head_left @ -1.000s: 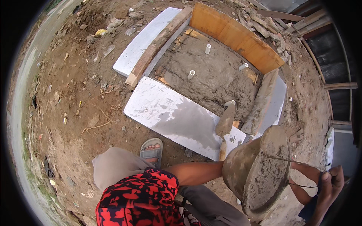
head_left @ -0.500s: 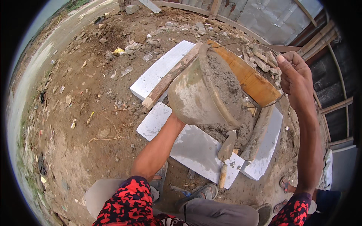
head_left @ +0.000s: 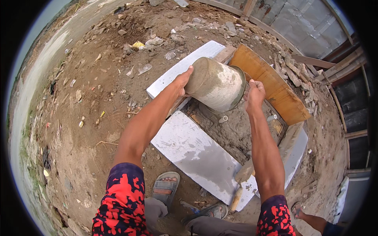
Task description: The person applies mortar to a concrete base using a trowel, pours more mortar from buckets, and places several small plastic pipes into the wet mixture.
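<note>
A cement-smeared bucket (head_left: 219, 87) is tipped on its side, its mouth facing right and down over wet mortar (head_left: 230, 128) inside a wooden form. My left hand (head_left: 184, 82) grips the bucket at its base, thumb on top and the other fingers hidden behind it. At the rim side, my right hand (head_left: 255, 94) is closed on the bucket; whether on rim or wire handle I cannot tell. Short pale pipe ends stick out of the mortar. A trowel (head_left: 236, 198) lies on the near white slab (head_left: 185, 141), its blade partly beyond my right forearm.
A yellowish plywood board (head_left: 267, 84) stands along the far right side of the form. More white slabs (head_left: 189, 65) lie around it. Rubble (head_left: 297, 74) is piled behind, near a metal sheet fence (head_left: 291, 23). Another person's leg (head_left: 313, 221) shows at lower right.
The bucket has turned from mouth partly upward to mouth right and down, and mortar has spread in the form. My left hand now shows at its base; my right hand has come down leftward to its rim.
</note>
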A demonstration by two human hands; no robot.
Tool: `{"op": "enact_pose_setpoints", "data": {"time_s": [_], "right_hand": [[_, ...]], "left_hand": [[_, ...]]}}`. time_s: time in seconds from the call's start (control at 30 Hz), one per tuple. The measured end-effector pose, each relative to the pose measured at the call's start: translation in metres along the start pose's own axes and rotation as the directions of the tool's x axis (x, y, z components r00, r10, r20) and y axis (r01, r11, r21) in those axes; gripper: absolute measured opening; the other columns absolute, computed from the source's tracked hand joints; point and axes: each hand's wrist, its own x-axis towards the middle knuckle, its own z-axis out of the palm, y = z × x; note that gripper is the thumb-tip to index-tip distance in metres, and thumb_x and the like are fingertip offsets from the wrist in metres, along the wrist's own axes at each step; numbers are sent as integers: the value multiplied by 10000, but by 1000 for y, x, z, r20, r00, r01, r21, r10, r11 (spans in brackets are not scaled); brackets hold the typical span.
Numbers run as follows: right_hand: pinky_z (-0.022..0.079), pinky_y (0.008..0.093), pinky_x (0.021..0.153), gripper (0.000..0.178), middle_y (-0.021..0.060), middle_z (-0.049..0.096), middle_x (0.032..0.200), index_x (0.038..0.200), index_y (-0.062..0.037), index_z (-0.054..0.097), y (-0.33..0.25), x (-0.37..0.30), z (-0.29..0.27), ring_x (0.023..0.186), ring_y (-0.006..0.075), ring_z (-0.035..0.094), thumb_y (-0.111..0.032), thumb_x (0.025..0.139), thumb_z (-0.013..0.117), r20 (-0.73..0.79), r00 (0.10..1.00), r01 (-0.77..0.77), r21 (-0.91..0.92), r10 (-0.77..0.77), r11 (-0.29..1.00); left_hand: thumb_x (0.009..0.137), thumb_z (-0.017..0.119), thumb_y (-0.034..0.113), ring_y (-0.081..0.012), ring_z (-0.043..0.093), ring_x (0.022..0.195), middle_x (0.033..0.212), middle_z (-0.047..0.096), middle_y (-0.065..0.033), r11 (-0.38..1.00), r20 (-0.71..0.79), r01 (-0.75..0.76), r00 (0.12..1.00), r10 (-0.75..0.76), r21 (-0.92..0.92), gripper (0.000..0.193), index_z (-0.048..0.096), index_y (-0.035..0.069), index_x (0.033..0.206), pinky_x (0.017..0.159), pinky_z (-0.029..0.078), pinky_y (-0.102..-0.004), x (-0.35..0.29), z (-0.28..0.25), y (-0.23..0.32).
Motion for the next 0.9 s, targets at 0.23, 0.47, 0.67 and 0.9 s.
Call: {"op": "enact_pose_setpoints", "data": {"time_s": [0.23,0.47,0.67,0.9], "right_hand": [[229,258,376,141,-49,352,561,844,-121,433,18,38,-13,427,66,294,-162,936,531,-70,992,-109,-22,107,994],[214,247,370,95,-61,337,567,859,-133,465,6,45,-80,411,62,281,-139,927,532,-66,976,-197,145,208,970],[195,233,360,121,-68,324,556,836,-123,470,-43,46,-99,401,51,252,-134,950,510,-14,991,-130,235,137,963],[182,202,342,112,-87,319,542,839,-70,517,-138,39,-120,393,19,234,-81,950,504,95,993,27,433,-75,901]], "left_hand": [[903,512,564,-309,458,1260,1369,475,-146,987,-56,-8,998,17,159,678,436,74,1365,1001,393,-547,26,3,2],[887,579,498,-327,478,1235,1347,470,-222,862,77,-156,988,136,482,698,454,-42,1311,969,449,-522,-6,60,51],[848,662,436,-368,519,1163,1298,445,-300,732,174,-415,906,386,540,805,332,-106,1342,864,536,-479,-45,98,80],[847,672,364,-290,616,1037,1105,610,-226,491,348,-738,661,665,464,568,536,-87,1164,788,559,-409,-126,155,124]]}}
